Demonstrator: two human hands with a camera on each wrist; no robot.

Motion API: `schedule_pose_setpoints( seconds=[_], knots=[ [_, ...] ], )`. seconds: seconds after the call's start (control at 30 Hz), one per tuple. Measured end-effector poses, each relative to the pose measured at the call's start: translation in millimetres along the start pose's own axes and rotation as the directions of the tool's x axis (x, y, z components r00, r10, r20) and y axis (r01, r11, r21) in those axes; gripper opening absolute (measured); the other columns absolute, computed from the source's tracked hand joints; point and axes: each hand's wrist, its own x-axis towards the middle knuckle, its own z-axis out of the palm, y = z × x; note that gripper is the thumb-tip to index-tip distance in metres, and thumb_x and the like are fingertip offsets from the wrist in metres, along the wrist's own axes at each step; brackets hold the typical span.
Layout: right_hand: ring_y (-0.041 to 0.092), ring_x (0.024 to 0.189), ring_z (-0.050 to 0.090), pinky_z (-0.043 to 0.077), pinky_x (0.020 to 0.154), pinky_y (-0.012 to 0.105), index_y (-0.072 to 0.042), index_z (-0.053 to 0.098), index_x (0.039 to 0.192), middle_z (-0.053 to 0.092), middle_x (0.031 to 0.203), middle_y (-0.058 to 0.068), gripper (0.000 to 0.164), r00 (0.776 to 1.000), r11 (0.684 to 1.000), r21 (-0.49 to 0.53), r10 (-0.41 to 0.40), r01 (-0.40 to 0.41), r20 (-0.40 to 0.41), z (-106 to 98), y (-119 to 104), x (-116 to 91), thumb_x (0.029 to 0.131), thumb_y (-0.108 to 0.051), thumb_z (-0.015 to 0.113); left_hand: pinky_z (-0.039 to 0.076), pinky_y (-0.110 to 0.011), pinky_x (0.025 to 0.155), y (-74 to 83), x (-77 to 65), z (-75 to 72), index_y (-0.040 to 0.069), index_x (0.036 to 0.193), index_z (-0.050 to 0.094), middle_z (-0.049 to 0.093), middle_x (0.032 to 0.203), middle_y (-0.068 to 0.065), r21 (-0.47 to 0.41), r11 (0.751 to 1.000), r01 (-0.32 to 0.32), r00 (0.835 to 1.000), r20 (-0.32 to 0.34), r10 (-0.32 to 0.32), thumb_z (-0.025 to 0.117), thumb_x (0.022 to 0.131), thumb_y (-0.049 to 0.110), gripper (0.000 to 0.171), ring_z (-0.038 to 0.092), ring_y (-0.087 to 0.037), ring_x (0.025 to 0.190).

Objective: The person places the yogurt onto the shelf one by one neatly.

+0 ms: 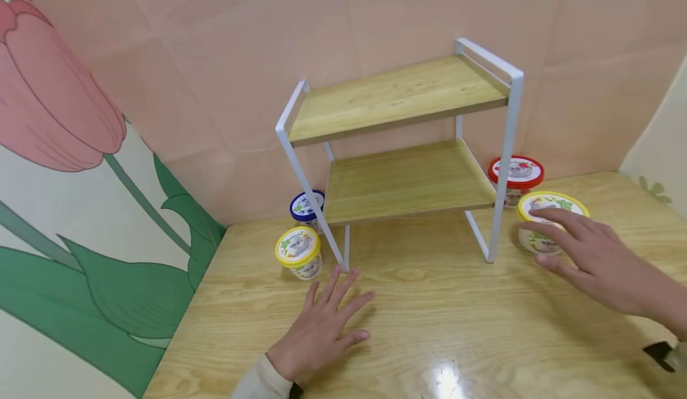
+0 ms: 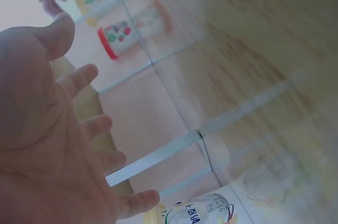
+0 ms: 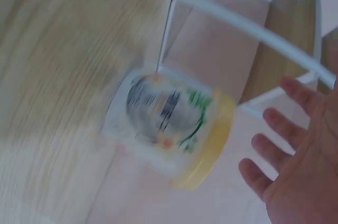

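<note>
A two-tier rack (image 1: 397, 98) is standing on the desk (image 1: 418, 309). Just beside its right-hand legs, a yellow-lidded tub (image 3: 169, 126) is standing upright, and the person's right hand (image 1: 606, 262) is hovering at it, fingers spread and seemingly not touching. A red-lidded tub (image 1: 519, 175) is sitting farther back along the rack's right side. Left of the rack, a second yellow-lidded tub (image 1: 299, 251) is standing in front of a blue-lidded tub (image 1: 302, 209). The left hand (image 1: 324, 327) is hanging in front of the rack's left foot, its fingers spread wide and holding nothing.

From here I'm seeing a few risks. The right fingers could be clipping the lid's edge if they close unevenly, tipping the tub. Knuckles might be catching the rack's right leg, since tub and rack are standing so near. A careless sweep of the left little finger could be nudging the rack askew.
</note>
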Motion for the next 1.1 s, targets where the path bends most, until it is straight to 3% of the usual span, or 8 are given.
schedule_pose_setpoints(
  seconds=[0.13, 0.33, 0.43, 0.57, 0.73, 0.93, 1.07, 1.1],
  knots=[
    [0.053, 0.123, 0.039, 0.025, 0.088, 0.072, -0.019, 0.05, 0.142, 0.04, 0.148, 0.021, 0.067, 0.996, 0.997, -0.002, 0.078, -0.078, -0.04, 0.1, 21.3, 4.6, 0.083, -0.026, 0.079, 0.023, -0.074, 0.112, -1.6, 0.9, -0.2, 0.038, 0.156, 0.028, 0.003, 0.169, 0.002, -0.016, 1.0, 0.0, 1.0, -0.005, 0.0, 0.047, 0.099, 0.056, 0.062, 0.003, -0.036, 0.156],
    [0.059, 0.126, 0.034, 0.024, 0.094, 0.076, -0.007, 0.044, 0.143, 0.038, 0.144, 0.031, 0.08, 0.987, 0.988, 0.004, 0.155, -0.155, -0.044, 2.5, 43.3, 9.4, 0.078, -0.031, 0.083, 0.023, -0.073, 0.113, -9.3, 3.9, -9.1, 0.033, 0.155, 0.031, 0.006, 0.169, 0.0, -0.033, 0.999, 0.012, 0.997, -0.07, -0.014, 0.05, 0.099, 0.053, 0.062, 0.005, -0.038, 0.155],
    [0.061, 0.124, 0.034, 0.026, 0.09, 0.074, -0.004, 0.041, 0.143, 0.037, 0.145, 0.033, 0.082, 0.981, 0.982, -0.003, 0.191, -0.191, -0.04, 3.5, 50.7, 13.7, 0.079, -0.033, 0.083, 0.021, -0.071, 0.115, -14.8, 5.3, -19.5, 0.034, 0.155, 0.032, 0.008, 0.169, -0.001, -0.138, 0.989, 0.061, 0.988, -0.13, -0.079, 0.054, 0.099, 0.049, 0.062, 0.006, -0.035, 0.156],
    [0.063, 0.123, 0.032, 0.026, 0.09, 0.074, 0.0, 0.039, 0.142, 0.035, 0.145, 0.036, 0.084, 0.962, 0.962, 0.002, 0.272, -0.272, -0.013, 6.0, 59.3, 17.4, 0.079, -0.037, 0.081, 0.025, -0.07, 0.114, -20.4, 8.0, -32.9, 0.034, 0.154, 0.031, 0.018, 0.166, -0.006, -0.287, 0.952, 0.104, 0.96, -0.223, -0.172, 0.058, 0.099, 0.044, 0.062, 0.016, -0.035, 0.154],
    [0.064, 0.122, 0.027, 0.025, 0.094, 0.078, 0.009, 0.023, 0.15, 0.029, 0.139, 0.046, 0.095, 0.924, 0.914, 0.139, 0.373, -0.381, 0.08, 11.4, 69.9, 17.4, 0.085, -0.036, 0.077, 0.032, -0.066, 0.113, -23.6, 11.1, -40.3, 0.032, 0.154, 0.032, 0.025, 0.163, -0.01, -0.356, 0.928, 0.107, 0.944, -0.257, -0.207, 0.058, 0.099, 0.043, 0.062, 0.026, -0.036, 0.15],
    [0.069, 0.129, 0.02, 0.014, 0.105, 0.081, 0.009, -0.012, 0.152, 0.009, 0.147, 0.051, 0.107, 0.863, 0.81, 0.305, 0.443, -0.501, 0.241, 15.5, 80.2, 15.4, 0.095, -0.036, 0.066, 0.035, -0.061, 0.113, -24.3, 12.1, -42.3, 0.031, 0.153, 0.033, 0.028, 0.161, -0.01, -0.363, 0.924, 0.118, 0.941, -0.256, -0.22, 0.058, 0.099, 0.043, 0.061, 0.031, -0.034, 0.148],
    [0.062, 0.128, 0.026, 0.028, 0.101, 0.076, 0.008, -0.011, 0.153, 0.017, 0.147, 0.048, 0.107, 0.828, 0.776, 0.3, 0.482, -0.555, 0.286, 14.5, 83.1, 14.2, 0.095, -0.039, 0.065, 0.034, -0.062, 0.113, -23.1, 12.2, -43.2, 0.033, 0.152, 0.035, 0.029, 0.161, -0.008, -0.388, 0.911, 0.139, 0.94, -0.239, -0.245, 0.059, 0.099, 0.043, 0.059, 0.033, -0.034, 0.147],
    [0.052, 0.127, 0.036, 0.036, 0.101, 0.065, 0.008, -0.006, 0.154, 0.023, 0.146, 0.046, 0.105, 0.825, 0.775, 0.292, 0.489, -0.56, 0.283, 13.9, 83.3, 13.8, 0.095, -0.04, 0.066, 0.034, -0.062, 0.113, -22.7, 12.2, -43.4, 0.033, 0.152, 0.035, 0.029, 0.161, -0.007, -0.392, 0.909, 0.145, 0.94, -0.231, -0.25, 0.059, 0.099, 0.043, 0.059, 0.033, -0.034, 0.147]
  ],
)
